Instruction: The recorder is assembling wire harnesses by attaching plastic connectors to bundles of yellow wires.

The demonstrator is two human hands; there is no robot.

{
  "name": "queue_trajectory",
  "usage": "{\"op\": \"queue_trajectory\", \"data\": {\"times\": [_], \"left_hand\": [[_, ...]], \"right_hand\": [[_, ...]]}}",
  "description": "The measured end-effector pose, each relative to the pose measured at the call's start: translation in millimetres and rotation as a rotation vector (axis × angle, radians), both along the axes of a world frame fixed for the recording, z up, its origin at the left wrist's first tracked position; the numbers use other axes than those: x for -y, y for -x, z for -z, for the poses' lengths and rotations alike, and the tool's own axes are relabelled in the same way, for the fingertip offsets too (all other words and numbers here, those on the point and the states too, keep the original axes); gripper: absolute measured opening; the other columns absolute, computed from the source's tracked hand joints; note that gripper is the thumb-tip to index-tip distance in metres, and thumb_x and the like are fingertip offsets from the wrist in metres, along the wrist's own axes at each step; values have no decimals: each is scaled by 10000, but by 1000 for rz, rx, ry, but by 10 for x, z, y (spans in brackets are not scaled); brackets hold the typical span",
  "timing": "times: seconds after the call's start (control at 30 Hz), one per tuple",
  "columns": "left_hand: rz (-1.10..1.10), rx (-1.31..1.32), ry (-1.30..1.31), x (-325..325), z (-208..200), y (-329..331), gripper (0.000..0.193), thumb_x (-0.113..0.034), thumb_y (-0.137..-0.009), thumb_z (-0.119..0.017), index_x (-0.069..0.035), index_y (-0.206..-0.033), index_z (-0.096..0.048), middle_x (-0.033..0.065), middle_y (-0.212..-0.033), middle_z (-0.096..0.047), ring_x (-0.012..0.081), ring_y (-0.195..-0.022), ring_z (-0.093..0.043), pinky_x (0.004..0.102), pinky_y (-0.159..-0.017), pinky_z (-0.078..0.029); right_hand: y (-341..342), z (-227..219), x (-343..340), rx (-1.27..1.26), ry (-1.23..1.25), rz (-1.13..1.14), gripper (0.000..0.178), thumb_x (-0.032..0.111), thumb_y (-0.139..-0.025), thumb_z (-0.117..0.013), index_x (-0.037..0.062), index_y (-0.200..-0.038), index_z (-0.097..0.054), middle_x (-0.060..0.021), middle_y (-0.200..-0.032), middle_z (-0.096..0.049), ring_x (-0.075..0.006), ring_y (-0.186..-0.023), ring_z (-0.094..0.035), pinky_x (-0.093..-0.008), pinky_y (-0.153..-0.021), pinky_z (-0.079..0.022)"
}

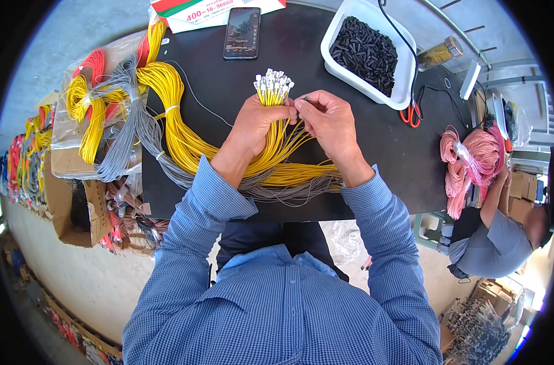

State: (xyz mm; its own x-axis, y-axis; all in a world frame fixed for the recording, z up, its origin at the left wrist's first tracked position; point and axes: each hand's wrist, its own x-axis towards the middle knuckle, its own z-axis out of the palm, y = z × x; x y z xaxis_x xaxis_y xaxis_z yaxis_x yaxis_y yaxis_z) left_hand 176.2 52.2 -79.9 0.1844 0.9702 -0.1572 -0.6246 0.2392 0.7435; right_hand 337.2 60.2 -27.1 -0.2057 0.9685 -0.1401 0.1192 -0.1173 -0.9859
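Observation:
My left hand [251,125] is closed around a bundle of yellow wires [173,100], just below their white connector ends [274,84], which stand up in a cluster. Right beside it, my right hand [333,125] pinches a small dark piece [306,98] between thumb and fingertips. The fingertips of both hands nearly meet, and a few yellow wires hang below them. The yellow bundle runs off to the left and also lies across the table in front of me. Grey wires [134,106] lie alongside and under it. Whether a wire end sits in the dark piece is too small to tell.
A white tub [406,76] of short black pieces stands at the back right of the black table [207,91]. Nearby are red-handled scissors [412,115], a jar [440,53] and pink wire coils [474,152]. A phone [241,36] lies at the back. Another person [495,243] sits at the right.

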Motion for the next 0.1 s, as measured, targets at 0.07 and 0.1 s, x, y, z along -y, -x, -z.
{"op": "queue_trajectory", "data": {"times": [0.07, 0.1], "left_hand": [[-8, -8, -3, 7, -7, 4, 141, 55, -821, -724, 6, -937, -661, 95, -849, -687, 198, -760, -659, 321, -733, -516], [-15, -7, 7, 10, -13, 0, 146, 69, -809, -714, 16, -930, -651, 103, -844, -682, 205, -761, -660, 327, -737, -518]], "right_hand": [[8, 2, 1, 97, -19, 11, 143, 121, -961, -680, -15, -1006, -693, 8, -668, -601, -31, -543, -488, -194, -484, -383], [7, 3, 3, 97, -19, 12, 143, 121, -961, -680, -15, -1006, -693, 8, -668, -601, -31, -543, -488, -194, -484, -383]]}}
